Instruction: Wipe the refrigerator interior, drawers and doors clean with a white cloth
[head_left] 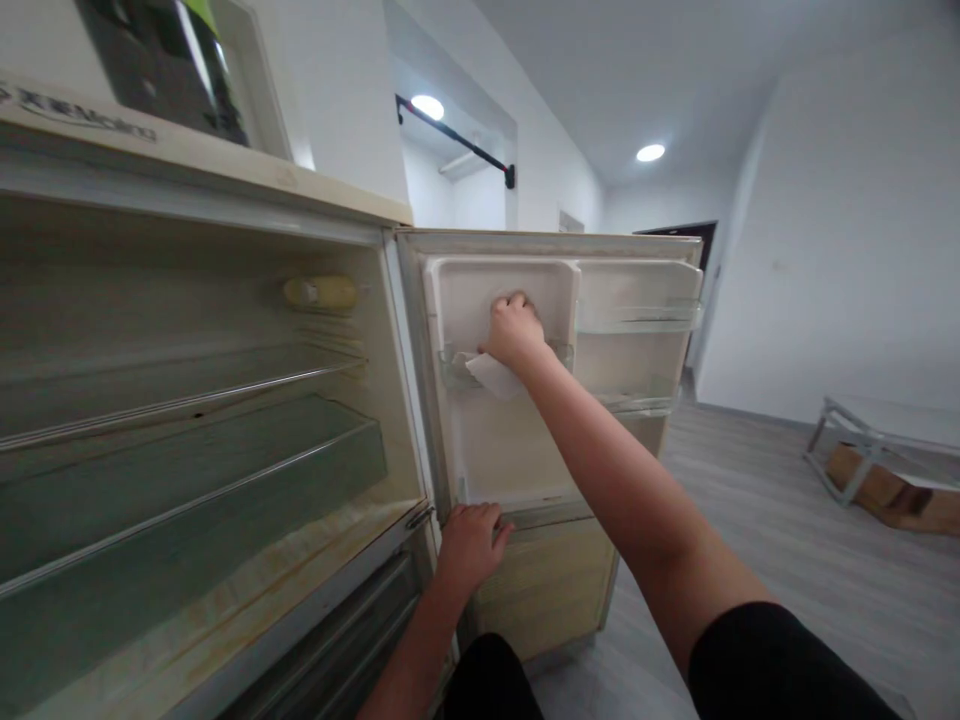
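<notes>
The right hand [515,325] is curled, its fingers bent in and bunched on a white wipe [495,376] — the wipe hangs out just below the knuckles, in front of a clear door shelf [562,353]. Behind that grip is the inner face of the open fridge door [510,450], with more clear racks [637,318] to the grip's right. Below the grip and a little to its left, the left hand [472,545] lies at the door's lower edge, thumb apart from the fingers — I cannot tell whether it clasps the edge or only rests there. Left of both hands stands the fridge interior, with a glass shelf [172,390] and a yellowed lamp cover [326,292]. Well to the grip's right, low down, a cardboard box [889,490] sits beneath a white table [892,415]
</notes>
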